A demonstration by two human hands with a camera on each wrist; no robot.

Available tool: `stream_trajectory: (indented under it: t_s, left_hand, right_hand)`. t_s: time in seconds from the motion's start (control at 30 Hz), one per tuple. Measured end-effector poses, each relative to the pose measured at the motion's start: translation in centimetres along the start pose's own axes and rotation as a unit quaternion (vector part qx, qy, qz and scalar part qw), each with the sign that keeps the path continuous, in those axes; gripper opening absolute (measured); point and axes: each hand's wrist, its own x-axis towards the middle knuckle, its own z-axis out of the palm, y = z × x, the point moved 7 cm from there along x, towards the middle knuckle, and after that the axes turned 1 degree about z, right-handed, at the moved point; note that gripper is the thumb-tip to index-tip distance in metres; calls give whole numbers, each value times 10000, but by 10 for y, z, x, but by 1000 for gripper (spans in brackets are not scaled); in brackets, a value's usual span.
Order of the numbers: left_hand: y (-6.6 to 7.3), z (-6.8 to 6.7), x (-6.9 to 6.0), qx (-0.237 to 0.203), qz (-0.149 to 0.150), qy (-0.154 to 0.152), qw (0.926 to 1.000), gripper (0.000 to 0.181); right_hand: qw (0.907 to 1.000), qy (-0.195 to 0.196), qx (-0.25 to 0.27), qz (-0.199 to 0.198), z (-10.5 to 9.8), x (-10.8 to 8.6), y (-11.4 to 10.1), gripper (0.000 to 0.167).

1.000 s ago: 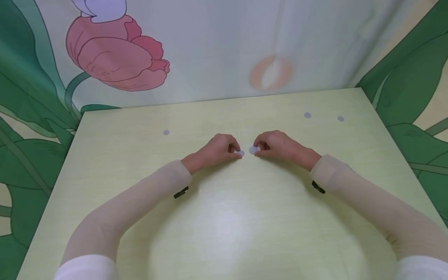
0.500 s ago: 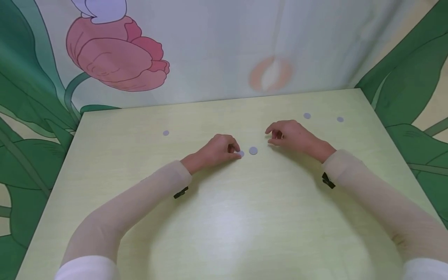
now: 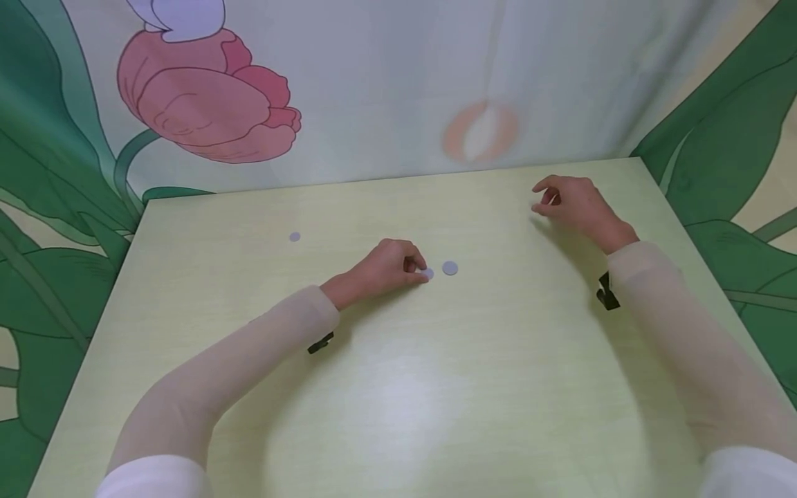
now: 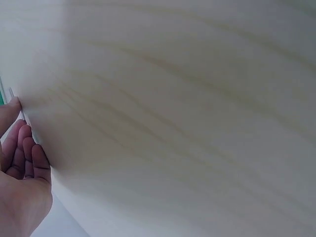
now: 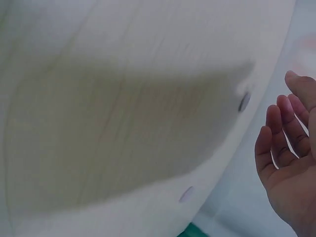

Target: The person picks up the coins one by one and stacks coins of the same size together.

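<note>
In the head view my left hand [image 3: 387, 266] pinches a small pale lilac disc [image 3: 428, 274] at the tabletop between thumb and fingertips. Just right of it, apart from it, a second disc [image 3: 450, 268] lies flat. My right hand [image 3: 579, 207] is over the far right of the table, fingers loosely bent and holding nothing. Beneath it, the right wrist view shows two more discs, a nearer-to-the-hand disc [image 5: 244, 101] and a lower disc [image 5: 186, 194]; the hand hides both in the head view. Another disc [image 3: 295, 236] lies to the left.
The pale wooden table [image 3: 398, 415] ends at a far edge against a white curtain [image 3: 386, 90] printed with a pink flower [image 3: 212, 104]. Large green printed leaves [image 3: 735, 152] border the table on both sides. A dark wrist device [image 3: 607, 292] hangs at the right sleeve.
My right hand has let go of the disc beside the left hand's disc and moved right and away, over the far right discs. The left hand stays in place.
</note>
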Motion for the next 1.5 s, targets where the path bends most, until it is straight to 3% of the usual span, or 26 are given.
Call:
stream_trajectory:
  t_s: [0.47, 0.97, 1.2, 1.5]
  left_hand:
    - [-2, 0, 1, -60, 37, 29, 10000, 19]
    - [-3, 0, 0, -44, 41, 33, 10000, 20]
    - [-3, -2, 0, -62, 79, -1, 9999, 21]
    - [-1, 0, 0, -67, 53, -57, 9999, 20]
  right_hand:
    - [9976, -17, 202, 669, 0, 6, 39, 46]
    - [9962, -278, 322, 760, 13, 12, 51, 47]
    - [9951, -14, 421, 899, 15, 14, 59, 46]
    - [9951, 295, 516, 787, 14, 8, 55, 43]
